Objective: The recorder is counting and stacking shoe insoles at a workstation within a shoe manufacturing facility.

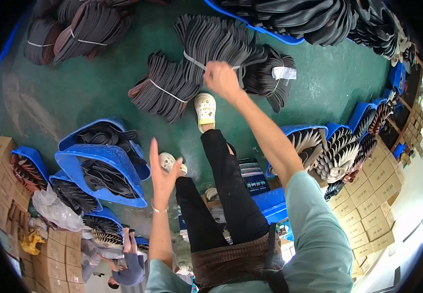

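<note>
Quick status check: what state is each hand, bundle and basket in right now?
Right hand: closed on the white strap of the insole bundle.
Left hand: open, fingers spread, holding nothing.
Second bundle: tied, lying on the green floor.
Blue baskets: tipped, part-filled with dark insoles.
Cardboard boxes: closed, stacked.

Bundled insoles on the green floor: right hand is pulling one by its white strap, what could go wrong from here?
1. The right hand grips only the thin white strap of the insole bundle; it might snap or slip off, spilling the stack.
2. The left hand is open and free, so nothing supports the load.
3. The neighbouring bundle beside the cream clog could trip a step.
</note>
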`<state>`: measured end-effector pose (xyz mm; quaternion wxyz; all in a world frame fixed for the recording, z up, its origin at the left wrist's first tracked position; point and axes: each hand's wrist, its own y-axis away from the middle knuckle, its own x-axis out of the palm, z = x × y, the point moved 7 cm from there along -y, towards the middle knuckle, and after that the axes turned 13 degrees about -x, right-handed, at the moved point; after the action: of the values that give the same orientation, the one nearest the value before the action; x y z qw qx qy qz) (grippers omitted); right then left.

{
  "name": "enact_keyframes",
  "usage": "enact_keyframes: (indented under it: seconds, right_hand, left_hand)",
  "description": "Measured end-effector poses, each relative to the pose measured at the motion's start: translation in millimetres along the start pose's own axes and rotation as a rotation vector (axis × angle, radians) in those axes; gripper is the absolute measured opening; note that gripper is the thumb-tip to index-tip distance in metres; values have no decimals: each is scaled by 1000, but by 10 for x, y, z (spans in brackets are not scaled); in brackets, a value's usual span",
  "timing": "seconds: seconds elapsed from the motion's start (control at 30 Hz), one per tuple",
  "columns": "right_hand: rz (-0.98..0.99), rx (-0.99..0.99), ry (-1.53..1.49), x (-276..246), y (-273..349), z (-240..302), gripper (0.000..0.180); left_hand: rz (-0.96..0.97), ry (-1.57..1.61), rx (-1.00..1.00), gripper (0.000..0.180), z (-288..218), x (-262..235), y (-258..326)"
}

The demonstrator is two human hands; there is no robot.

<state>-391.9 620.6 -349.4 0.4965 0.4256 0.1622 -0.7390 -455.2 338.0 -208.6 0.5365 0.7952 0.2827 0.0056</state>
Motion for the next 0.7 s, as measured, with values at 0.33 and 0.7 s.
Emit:
enact_keyframes:
  seconds: [0.33, 0.7]
  right_hand:
    - [397, -315, -664, -857, 1116, 1835, 18]
    - [-17, -40, 217, 560, -363, -989, 22]
  left_hand:
    - [307, 214, -84, 95, -273, 147, -152]
    - [-227, 412, -481, 88, 1210, -865, 714]
